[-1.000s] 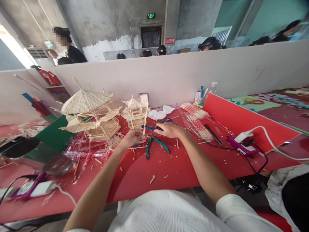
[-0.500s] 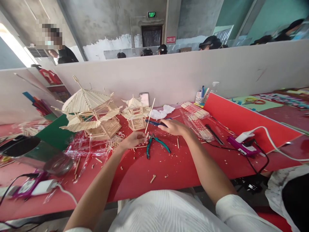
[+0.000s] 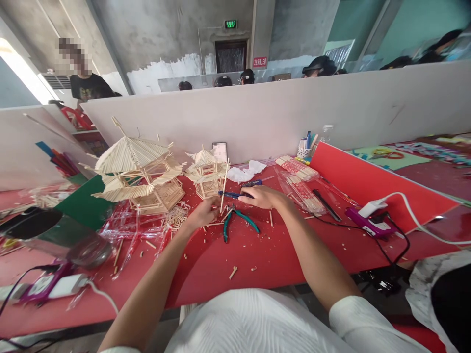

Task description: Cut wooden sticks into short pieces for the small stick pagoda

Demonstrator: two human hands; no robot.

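Slim pale wooden stick [image 3: 224, 182] near upright, dark-blue hand tool [image 3: 231, 195] right across it!
Right hand [image 3: 260, 197] closed round the tool; left hand [image 3: 204, 213] half-curled at the stick's lower end, can't tell if it grips; teal-handled metal pliers [image 3: 225, 229] lie splayed just below on the red tabletop [image 3: 279, 264].

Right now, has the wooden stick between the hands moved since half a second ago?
Yes. Judged against the small stick pavilion, the top of the wooden stick has swung left toward it and a little lower, so the stick leans less.
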